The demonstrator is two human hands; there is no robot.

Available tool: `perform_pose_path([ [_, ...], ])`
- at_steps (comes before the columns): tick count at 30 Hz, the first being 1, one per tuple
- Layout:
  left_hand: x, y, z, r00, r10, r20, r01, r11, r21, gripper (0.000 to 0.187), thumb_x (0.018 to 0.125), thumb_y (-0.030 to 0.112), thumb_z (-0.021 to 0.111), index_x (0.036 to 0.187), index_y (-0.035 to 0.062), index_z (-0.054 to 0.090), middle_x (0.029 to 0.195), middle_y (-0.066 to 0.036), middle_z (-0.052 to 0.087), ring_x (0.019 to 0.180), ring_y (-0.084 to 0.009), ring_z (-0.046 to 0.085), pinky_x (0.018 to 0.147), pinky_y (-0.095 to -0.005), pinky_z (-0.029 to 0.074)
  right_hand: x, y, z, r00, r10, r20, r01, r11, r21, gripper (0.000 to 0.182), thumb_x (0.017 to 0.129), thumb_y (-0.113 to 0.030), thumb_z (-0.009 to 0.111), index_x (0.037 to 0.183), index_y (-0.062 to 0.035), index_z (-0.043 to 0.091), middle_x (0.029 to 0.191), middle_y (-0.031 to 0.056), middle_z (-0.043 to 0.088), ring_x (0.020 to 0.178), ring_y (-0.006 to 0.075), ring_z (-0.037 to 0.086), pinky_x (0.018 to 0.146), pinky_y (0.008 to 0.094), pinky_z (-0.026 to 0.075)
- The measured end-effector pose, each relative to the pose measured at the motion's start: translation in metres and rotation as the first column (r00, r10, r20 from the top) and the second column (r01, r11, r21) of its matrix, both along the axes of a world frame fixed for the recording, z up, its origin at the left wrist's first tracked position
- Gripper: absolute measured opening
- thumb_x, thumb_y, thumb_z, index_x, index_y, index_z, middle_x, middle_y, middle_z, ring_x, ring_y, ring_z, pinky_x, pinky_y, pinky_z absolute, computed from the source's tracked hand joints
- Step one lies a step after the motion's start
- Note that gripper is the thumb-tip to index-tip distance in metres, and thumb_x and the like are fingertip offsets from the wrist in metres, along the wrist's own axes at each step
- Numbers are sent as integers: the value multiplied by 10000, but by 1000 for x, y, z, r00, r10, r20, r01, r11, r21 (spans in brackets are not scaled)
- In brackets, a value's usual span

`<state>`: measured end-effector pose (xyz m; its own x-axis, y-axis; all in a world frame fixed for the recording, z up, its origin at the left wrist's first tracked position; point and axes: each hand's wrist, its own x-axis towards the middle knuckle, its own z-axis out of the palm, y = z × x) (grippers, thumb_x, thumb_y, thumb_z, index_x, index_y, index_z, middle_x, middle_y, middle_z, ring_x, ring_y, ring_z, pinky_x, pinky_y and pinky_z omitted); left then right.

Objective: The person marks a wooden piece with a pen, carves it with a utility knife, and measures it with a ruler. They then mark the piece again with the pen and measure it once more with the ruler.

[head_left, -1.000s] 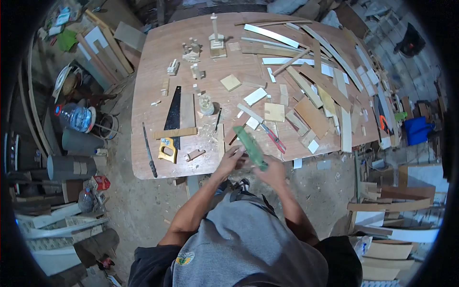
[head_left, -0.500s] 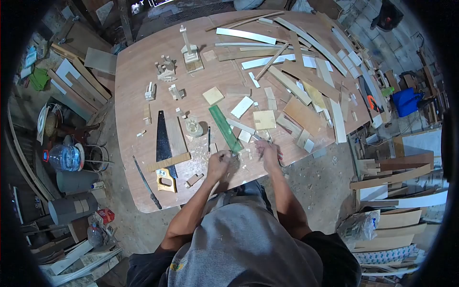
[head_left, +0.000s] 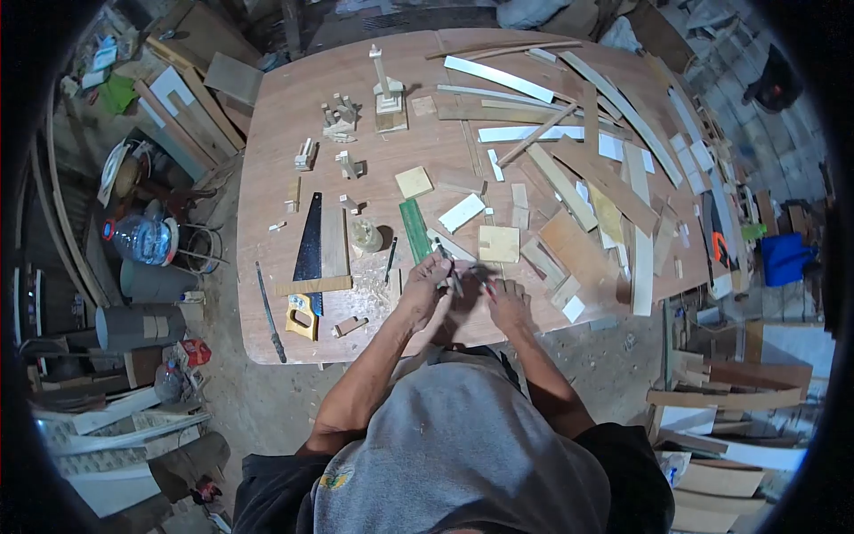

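My left hand (head_left: 429, 287) is closed in a pinch at the near end of the green strip (head_left: 414, 230), fingertips around something thin and small that I cannot make out. Just to its right, my right hand (head_left: 511, 308) is closed on a dark tool with red on its handle (head_left: 490, 287), its dark end pointing toward my left hand. Beyond the hands lie a white block (head_left: 463, 212) and a square pale wood piece (head_left: 499, 244). A dark, slim pencil-like stick (head_left: 391, 256) and wood shavings (head_left: 372, 298) lie left of my left hand.
A handsaw (head_left: 308, 258) lies on the left beside a jar (head_left: 366, 235) and a long thin file-like tool (head_left: 269, 311). Small wooden models, one with a tall post (head_left: 388, 93), stand at the back left. Long wood strips (head_left: 600, 182) are heaped on the right.
My left hand has come up and right, its fingertips now over the green strip's near end. My right hand has turned, and its dark tool shows more clearly. The whole view has shifted.
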<state>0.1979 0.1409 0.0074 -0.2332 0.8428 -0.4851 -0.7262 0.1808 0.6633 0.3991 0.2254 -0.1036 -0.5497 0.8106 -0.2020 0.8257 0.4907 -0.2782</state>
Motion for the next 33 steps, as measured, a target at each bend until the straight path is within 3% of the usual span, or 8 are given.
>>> perform_pose_path([
  [2,0,6,-5,968,112,-225,-119,993,-18,150,1023,206,594,1023,57,610,816,-7,629,657,-93,562,566,-261,463,6,12,-15,993,116,34,-115,993,-17,400,911,-212,620,1263,-31,565,1203,191,617,1152,400,561,951,478,463],
  [6,10,4,29,950,275,-151,-258,958,125,135,968,181,667,958,60,608,762,-10,572,608,-95,535,513,-254,437,14,29,-22,990,125,-59,-134,972,-192,382,913,-161,591,1256,4,553,1154,258,634,1057,459,627,907,553,490],
  [8,14,2,31,925,318,-209,-279,940,197,116,941,133,688,936,48,609,761,-40,607,629,-115,589,519,-268,477,22,30,12,943,-156,-294,27,916,-399,342,903,-106,560,1218,28,564,1122,298,635,1096,445,626,942,546,478],
  [11,27,4,50,926,199,-320,-173,979,108,105,934,87,676,894,41,591,856,-108,708,757,-171,686,590,-289,552,31,44,51,839,-204,-505,-83,868,-490,277,934,-162,594,1135,30,592,898,152,668,770,226,650,663,378,509],
  [13,41,11,49,928,171,-331,-143,984,108,101,931,73,682,894,40,595,857,-109,713,773,-172,693,602,-293,560,22,39,106,483,-637,-601,-332,503,-798,300,977,-260,628,1109,10,628,731,-17,587,560,56,461,480,230,365],
  [22,56,49,91,960,-27,-280,67,988,136,301,1053,207,523,1344,140,564,717,41,476,583,-46,414,489,-200,292,-9,66,173,451,-320,-833,-326,810,-488,420,1065,-381,449,1294,-49,568,707,-7,538,616,102,477,568,308,410],
  [27,48,54,103,960,-43,-275,88,984,152,331,1060,263,502,1362,154,582,711,78,414,552,-24,328,481,-197,238,4,75,220,684,119,-720,-255,963,-83,366,1027,-406,488,1059,-53,579,751,182,612,718,380,641,628,466,467],
  [33,34,54,115,964,-72,-256,130,967,218,365,1044,247,542,1369,86,586,706,98,381,543,-19,313,478,-203,215,-6,76,246,799,266,-539,-238,964,123,341,962,-385,588,915,-47,571,705,162,613,662,372,631,609,461,469],
])
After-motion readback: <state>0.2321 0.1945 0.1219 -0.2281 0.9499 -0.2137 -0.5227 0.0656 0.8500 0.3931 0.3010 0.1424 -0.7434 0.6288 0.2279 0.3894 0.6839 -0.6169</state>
